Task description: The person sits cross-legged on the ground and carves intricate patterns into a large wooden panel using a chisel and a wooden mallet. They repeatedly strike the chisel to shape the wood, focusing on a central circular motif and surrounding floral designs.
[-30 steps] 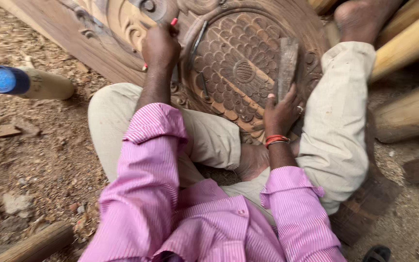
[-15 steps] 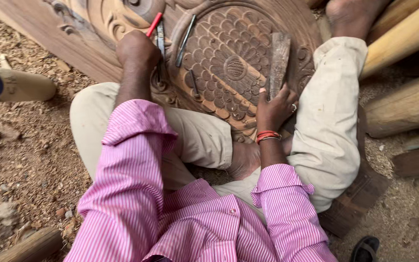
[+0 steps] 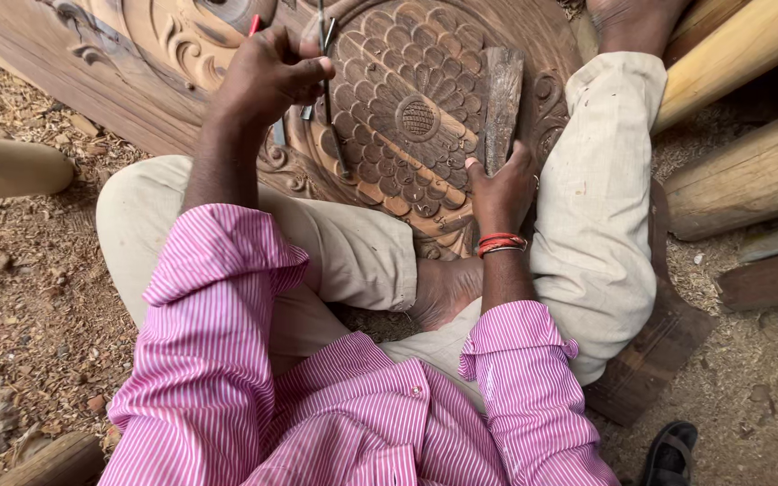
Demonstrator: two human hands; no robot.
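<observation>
Wooden mallet (image 3: 501,108) in right hand (image 3: 497,189) — left hand (image 3: 267,76) grips chisels (image 3: 328,81).

Pink-and-white striped shirt (image 3: 227,378), beige trousers (image 3: 587,180), red bangles (image 3: 500,243), brown scale-patterned carving (image 3: 407,117).

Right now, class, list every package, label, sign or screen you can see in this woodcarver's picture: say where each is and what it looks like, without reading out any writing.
No packages, signs or screens show.
Marked wooden piece: lies on the wood shavings at the left edge, beside the person's knee; rounded, pale tan, with dark hand-drawn marks on its side.
</observation>
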